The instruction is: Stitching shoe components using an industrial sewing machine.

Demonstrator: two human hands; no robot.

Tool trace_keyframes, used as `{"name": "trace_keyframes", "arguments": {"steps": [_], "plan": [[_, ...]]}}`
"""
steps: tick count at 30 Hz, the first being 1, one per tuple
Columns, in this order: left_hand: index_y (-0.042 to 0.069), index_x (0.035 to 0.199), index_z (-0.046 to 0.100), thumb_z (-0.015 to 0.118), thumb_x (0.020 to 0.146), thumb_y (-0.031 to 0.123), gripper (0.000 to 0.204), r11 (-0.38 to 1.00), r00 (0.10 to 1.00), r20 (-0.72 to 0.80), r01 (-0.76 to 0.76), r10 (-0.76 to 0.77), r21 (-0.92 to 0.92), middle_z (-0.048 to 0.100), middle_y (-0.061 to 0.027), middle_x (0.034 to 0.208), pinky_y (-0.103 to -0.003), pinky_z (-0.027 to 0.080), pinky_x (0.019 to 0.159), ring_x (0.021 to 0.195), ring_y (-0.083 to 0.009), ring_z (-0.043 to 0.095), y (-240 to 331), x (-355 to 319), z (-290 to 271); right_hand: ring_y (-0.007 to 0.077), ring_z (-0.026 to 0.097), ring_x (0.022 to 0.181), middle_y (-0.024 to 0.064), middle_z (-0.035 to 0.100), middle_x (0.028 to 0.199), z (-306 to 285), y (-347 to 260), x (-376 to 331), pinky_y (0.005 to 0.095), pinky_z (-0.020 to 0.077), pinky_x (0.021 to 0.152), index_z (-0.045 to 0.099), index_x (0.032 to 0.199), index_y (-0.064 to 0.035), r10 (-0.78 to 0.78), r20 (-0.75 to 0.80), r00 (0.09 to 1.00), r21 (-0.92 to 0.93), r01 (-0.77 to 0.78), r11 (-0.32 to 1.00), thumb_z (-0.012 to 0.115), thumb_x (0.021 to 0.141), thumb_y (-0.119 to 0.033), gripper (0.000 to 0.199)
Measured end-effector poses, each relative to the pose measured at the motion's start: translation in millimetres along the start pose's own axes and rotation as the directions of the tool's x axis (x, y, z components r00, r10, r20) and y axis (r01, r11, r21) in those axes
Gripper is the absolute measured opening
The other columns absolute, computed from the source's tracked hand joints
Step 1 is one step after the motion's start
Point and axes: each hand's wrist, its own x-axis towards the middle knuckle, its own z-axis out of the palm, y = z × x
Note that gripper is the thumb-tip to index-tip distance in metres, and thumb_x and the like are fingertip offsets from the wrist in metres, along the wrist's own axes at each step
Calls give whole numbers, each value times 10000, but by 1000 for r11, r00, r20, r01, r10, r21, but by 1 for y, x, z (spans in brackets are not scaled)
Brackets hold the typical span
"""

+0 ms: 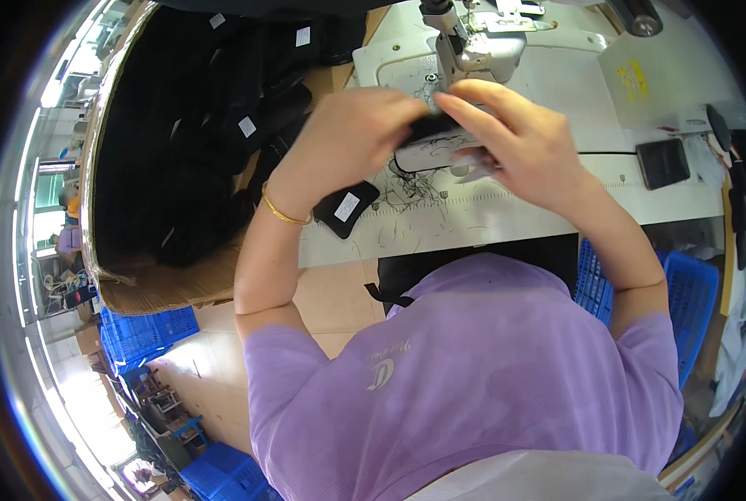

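Looks mid-piece: left hand [358, 125] and right hand [530, 142] both pinching a small black fabric piece [431, 128], can't tell if the white-tagged black fabric pile [214, 92] is done or waiting

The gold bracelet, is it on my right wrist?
No, the gold bracelet circles the left wrist, while the right wrist is bare.
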Motion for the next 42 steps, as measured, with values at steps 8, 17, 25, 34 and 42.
{"name": "trace_keyframes", "arguments": {"steps": [8, 17, 25, 34, 42], "plan": [[7, 983, 669, 763, 817, 117, 221, 619, 904, 154, 390, -400, -682, 666, 5, 868, -222, 500, 766, 798, -74, 614, -17, 24, -19, 150, 576, 556, 57, 602, 663, -10, -9, -19, 281, 442, 525, 618, 904, -15, 500, 182, 847, 247, -532, 810, 644, 935, -165, 156], [51, 1027, 747, 653, 900, 139, 180, 600, 967, -201, -66, -159, -797, 724, -38, 972, -247, 518, 810, 862, -156, 660, -58, 68, -12, 26, 452, 501, -42, 502, 582, -3, -23, 3, 224, 347, 455, 640, 877, -23, 820, 146, 554, 634, -688, 352, 613, 973, -210, 212], [19, 1271, 597, 549, 949, 139, 346, 657, 793, 316, 609, -521, -445, 600, -27, 1267, -286, 384, 1034, 1230, -159, 528, -80, 91, -27, 13, 437, 562, -11, 621, 619, -5, -27, 2, 226, 358, 504, 617, 783, -28, 765, 246, 595, 649, -687, 325, 580, 970, -221, 272], [44, 972, 712, 680, 880, 357, 328, 942, 542, -771, -180, 335, 283, 666, -88, 855, -344, 481, 640, 727, -240, 640, -24, 38, 13, 12, 430, 549, -9, 629, 607, -5, -35, 5, 229, 353, 501, 564, 694, -43, 728, 329, 602, 633, -713, 303, 568, 965, -226, 327], [118, 1180, 703, 668, 804, 109, 377, 749, 692, -468, -160, 549, 642, 647, -27, 1114, -283, 493, 730, 895, -156, 576, -34, 17, 34, 15, 421, 495, -20, 602, 565, -3, -30, 11, 224, 326, 460, 587, 672, -58, 746, 320, 584, 626, -722, 296, 569, 953, -272, 353]]}}
